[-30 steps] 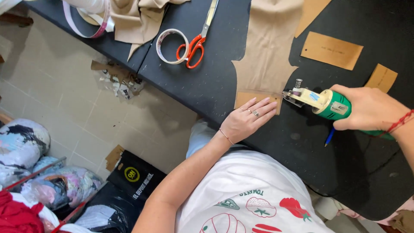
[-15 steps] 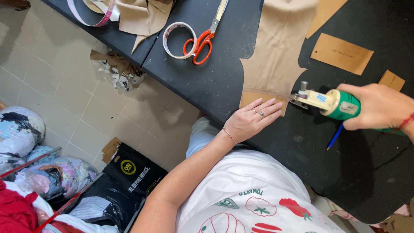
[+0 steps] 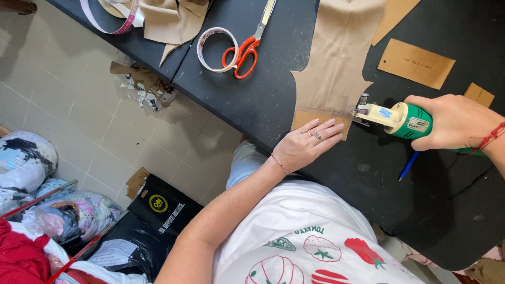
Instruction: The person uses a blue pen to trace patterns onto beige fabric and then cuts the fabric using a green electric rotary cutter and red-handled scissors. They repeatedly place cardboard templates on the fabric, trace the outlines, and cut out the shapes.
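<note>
Left hand: laid flat, fingers spread, on tan fabric.
Right hand: clamped on green cutter.
Change: cutter blade brought up to the fabric edge; cutting under way.

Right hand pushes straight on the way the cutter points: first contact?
Probably the tan fabric piece: the electric cutter in the right hand already has its blade at that edge, close to the left hand fingertips.
</note>
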